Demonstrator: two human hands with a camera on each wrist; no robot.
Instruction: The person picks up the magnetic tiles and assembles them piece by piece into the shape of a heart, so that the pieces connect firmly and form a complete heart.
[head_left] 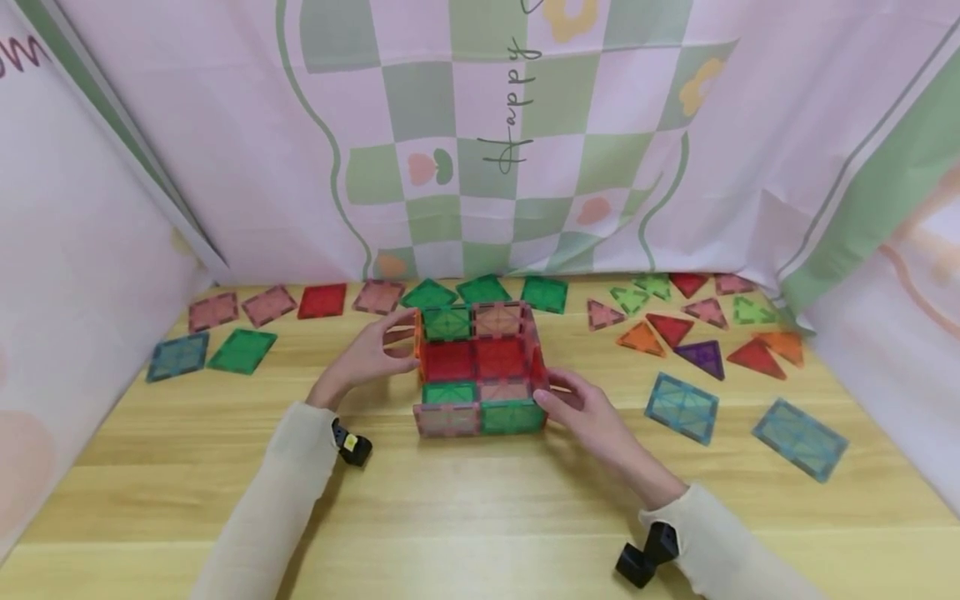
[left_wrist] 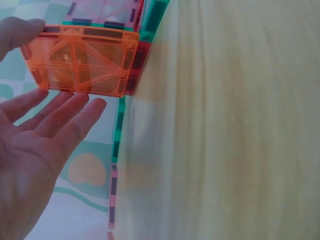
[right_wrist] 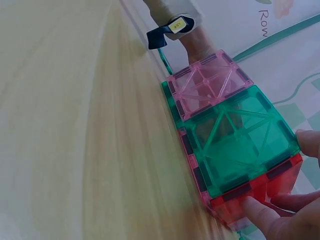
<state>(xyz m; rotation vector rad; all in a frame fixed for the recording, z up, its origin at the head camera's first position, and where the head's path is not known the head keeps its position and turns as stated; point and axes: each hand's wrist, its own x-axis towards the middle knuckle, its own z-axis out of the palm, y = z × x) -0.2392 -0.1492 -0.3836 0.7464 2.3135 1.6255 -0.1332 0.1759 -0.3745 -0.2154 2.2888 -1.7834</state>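
A low box of see-through magnetic tiles (head_left: 447, 419) sits mid-table, with red tiles (head_left: 501, 358) as its floor and green and pink walls. At its left end stands an orange tile (left_wrist: 82, 60). My left hand (head_left: 367, 354) pinches that tile, thumb at the near corner and fingertips at the far edge (left_wrist: 65, 94). My right hand (head_left: 588, 412) grips the right end, around an upright red tile (right_wrist: 280, 182). One digit touches the corner of the green front tile (right_wrist: 245, 140); others rest on the red tile's outer face, their far ends partly hidden.
Loose square tiles, including a red one (head_left: 322, 301) and a green one (head_left: 242, 351), lie at the back left. Triangles, among them a purple one (head_left: 701, 358), lie at the back right. Two blue rectangles (head_left: 682, 408) are right of my right hand. A printed curtain (head_left: 420, 100) borders the table.
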